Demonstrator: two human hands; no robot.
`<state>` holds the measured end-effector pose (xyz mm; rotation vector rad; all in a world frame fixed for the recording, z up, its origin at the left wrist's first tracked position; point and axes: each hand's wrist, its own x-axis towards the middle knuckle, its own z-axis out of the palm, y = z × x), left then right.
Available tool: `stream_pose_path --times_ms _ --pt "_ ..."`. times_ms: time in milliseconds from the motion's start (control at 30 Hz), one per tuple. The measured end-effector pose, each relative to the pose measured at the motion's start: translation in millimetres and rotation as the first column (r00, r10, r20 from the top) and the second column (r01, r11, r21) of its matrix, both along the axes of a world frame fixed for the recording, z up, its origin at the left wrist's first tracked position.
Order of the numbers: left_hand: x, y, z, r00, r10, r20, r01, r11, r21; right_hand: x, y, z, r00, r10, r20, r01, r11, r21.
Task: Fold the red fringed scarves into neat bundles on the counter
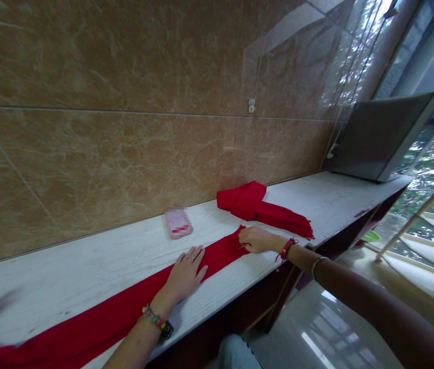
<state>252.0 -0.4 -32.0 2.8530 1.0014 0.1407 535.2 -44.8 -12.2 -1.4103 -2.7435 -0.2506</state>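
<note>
red scarf [117, 312] runs along white counter [86, 271]. left hand [186, 272] lies flat and spread on it; right hand [258, 239] is pinched onto its end, folded red cloth [245, 202] just beyond.

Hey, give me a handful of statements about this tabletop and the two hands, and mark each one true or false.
1. The left hand rests on the long red cloth. True.
2. The right hand is at the left end of the long red cloth. False: the right hand is at its right end.
3. The folded red cloth has a fringed end. True.
4. The pinkish item lies on the folded red cloth. False: the pinkish item lies on the white tabletop.
5. A beaded bracelet is on the left wrist. True.
</note>
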Motion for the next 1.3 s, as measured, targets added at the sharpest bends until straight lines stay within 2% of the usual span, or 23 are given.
stream_pose_path --times_ms 133,200,267,367,467,533,600,667,767,833,900,1000,1133,1200,1300 --pt "-0.1 1.4 -2.1 1.0 0.001 0.0 -0.001 1.0 0.003 42.6 -11.2 -0.5 0.989 -0.132 0.061 0.129 0.991 0.043" --pt "0.0 1.8 -2.7 1.0 0.002 0.004 -0.002 1.0 0.005 49.9 -16.4 4.4 0.982 -0.177 0.069 0.173 0.983 0.065" --pt "-0.1 1.8 -2.4 1.0 0.002 0.013 -0.002 1.0 0.002 42.3 -17.4 10.5 0.983 -0.181 0.031 0.177 0.979 0.098" --pt "-0.2 1.1 -1.3 1.0 0.003 0.019 -0.003 1.0 -0.006 9.8 -8.6 15.5 0.991 -0.107 -0.079 0.117 0.984 0.134" --pt "0.0 0.5 -0.5 1.0 0.009 0.016 -0.008 1.0 -0.009 -23.4 7.4 10.3 0.995 -0.026 -0.091 0.035 0.994 0.102" --pt "0.2 -0.1 0.1 1.0 0.014 0.013 -0.014 1.0 -0.011 -31.2 15.5 3.3 0.998 -0.043 -0.037 0.045 0.996 0.078" --pt "0.2 -0.9 1.2 1.0 0.017 0.007 -0.017 1.0 -0.018 -23.5 18.0 -3.0 0.993 -0.114 0.017 0.112 0.991 0.078" --pt "0.2 -1.7 2.7 1.0 0.017 -0.002 -0.017 1.0 -0.023 -4.0 15.0 -6.4 0.973 -0.225 0.049 0.22 0.971 0.091" --pt "0.6 -2.4 4.4 1.0 0.017 -0.009 -0.017 1.0 -0.023 28.6 6.1 -5.7 0.928 -0.366 0.073 0.358 0.928 0.108" --pt "1.1 -2.3 4.7 1.0 0.018 -0.005 -0.018 1.0 -0.024 39.0 2.9 -2.4 0.908 -0.414 0.072 0.403 0.907 0.125" --pt "1.7 -1.7 4.0 1.0 0.02 -0.004 -0.02 1.0 -0.024 34.3 4.6 1.4 0.903 -0.426 0.058 0.415 0.899 0.143" --pt "2.0 -0.4 1.7 1.0 0.024 -0.005 -0.024 1.0 -0.018 2.9 15.2 5.1 0.929 -0.369 0.019 0.362 0.92 0.151" --pt "0.9 1.3 -1.2 1.0 0.025 0.009 -0.025 1.0 -0.013 -38.0 29.7 4.3 0.969 -0.246 -0.025 0.247 0.968 0.034" --pt "0.2 1.4 -0.9 1.0 0.02 0.009 -0.019 1.0 -0.017 -37.8 31.2 2.8 0.962 -0.272 -0.01 0.272 0.962 -0.005" --pt "0.0 0.3 1.4 1.0 0.014 0.001 -0.014 1.0 -0.027 -10.6 24.8 1.7 0.933 -0.359 0.004 0.359 0.933 0.008"
